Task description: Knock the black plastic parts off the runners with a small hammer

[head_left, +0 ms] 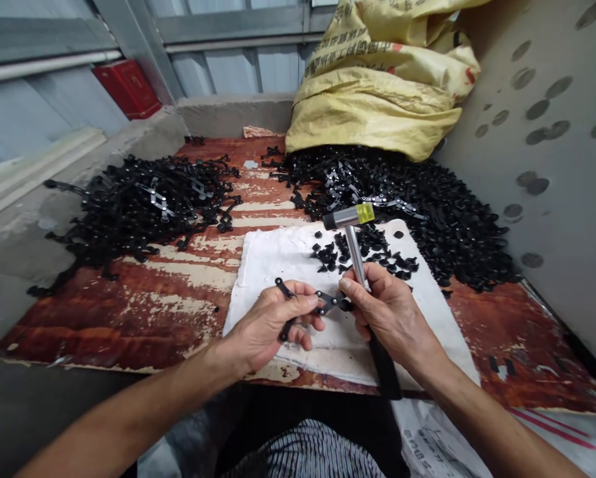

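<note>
My left hand (281, 318) pinches a black riveted scissor linkage (328, 302) between thumb and fingers, its loose ends sticking out past the fingers. The linkage's other end reaches to my right hand (385, 302), whose thumb and fingertip are at its small black end piece. That same right hand is closed around a mallet (355, 249) with a metal shaft, one black face and one yellow face; its head points up and its black grip hangs down. Beneath both hands lies a white cloth (268, 255) with small black pieces (402, 265) scattered on its far part.
A tangled heap of black linkages (149, 199) lies on the left of the worn red-brown board (143, 318). Small black parts (452, 226) spill from a yellow woven sack (372, 99) at the back right. A spotted panel (541, 133) rises on the right; a red box (127, 89) stands at back left.
</note>
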Demonstrator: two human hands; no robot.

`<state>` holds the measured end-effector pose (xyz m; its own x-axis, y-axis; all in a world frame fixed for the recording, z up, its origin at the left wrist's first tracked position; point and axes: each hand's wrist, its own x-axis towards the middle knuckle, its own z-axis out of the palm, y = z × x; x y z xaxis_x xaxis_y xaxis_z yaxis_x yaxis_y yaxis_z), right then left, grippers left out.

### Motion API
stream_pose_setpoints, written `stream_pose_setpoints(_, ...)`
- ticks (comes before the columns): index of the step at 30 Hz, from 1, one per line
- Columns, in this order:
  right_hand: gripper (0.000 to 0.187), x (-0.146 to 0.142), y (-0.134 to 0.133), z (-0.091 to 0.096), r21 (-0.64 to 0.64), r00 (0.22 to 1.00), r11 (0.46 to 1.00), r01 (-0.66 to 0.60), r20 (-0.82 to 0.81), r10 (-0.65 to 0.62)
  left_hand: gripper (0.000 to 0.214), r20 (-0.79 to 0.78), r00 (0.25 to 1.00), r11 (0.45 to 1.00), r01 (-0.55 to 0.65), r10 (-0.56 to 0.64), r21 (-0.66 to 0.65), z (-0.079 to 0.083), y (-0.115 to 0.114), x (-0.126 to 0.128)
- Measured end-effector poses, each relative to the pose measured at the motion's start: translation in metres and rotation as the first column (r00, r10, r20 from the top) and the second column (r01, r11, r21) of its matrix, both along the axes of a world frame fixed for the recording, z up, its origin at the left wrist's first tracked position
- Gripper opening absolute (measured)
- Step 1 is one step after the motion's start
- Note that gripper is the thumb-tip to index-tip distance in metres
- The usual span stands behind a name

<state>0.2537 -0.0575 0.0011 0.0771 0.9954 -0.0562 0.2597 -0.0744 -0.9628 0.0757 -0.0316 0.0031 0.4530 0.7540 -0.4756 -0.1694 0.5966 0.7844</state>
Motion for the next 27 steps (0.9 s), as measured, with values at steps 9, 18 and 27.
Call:
stream_pose_setpoints(9, 0.010, 0.029, -0.006, 0.006, 0.105, 0.840, 0.975, -0.194, 0.532, 0.110, 0.021, -0.202, 0.974, 0.994, 0.098, -0.105, -0.044, 0.012, 0.037, -0.018)
stream_pose_setpoints(18, 0.017, 0.052, -0.012, 0.003, 0.031, 0.665, 0.964, -0.263, 0.730, 0.158, 0.018, -0.266, 0.952, 0.988, 0.140, -0.153, -0.069, 0.007, 0.042, -0.018)
stream_pose_setpoints(27, 0.021, 0.058, -0.024, 0.004, 0.090, 0.666, 0.958, -0.273, 0.736, 0.121, 0.014, -0.206, 0.975, 0.994, 0.071, -0.088, -0.086, 0.012, 0.048, -0.011)
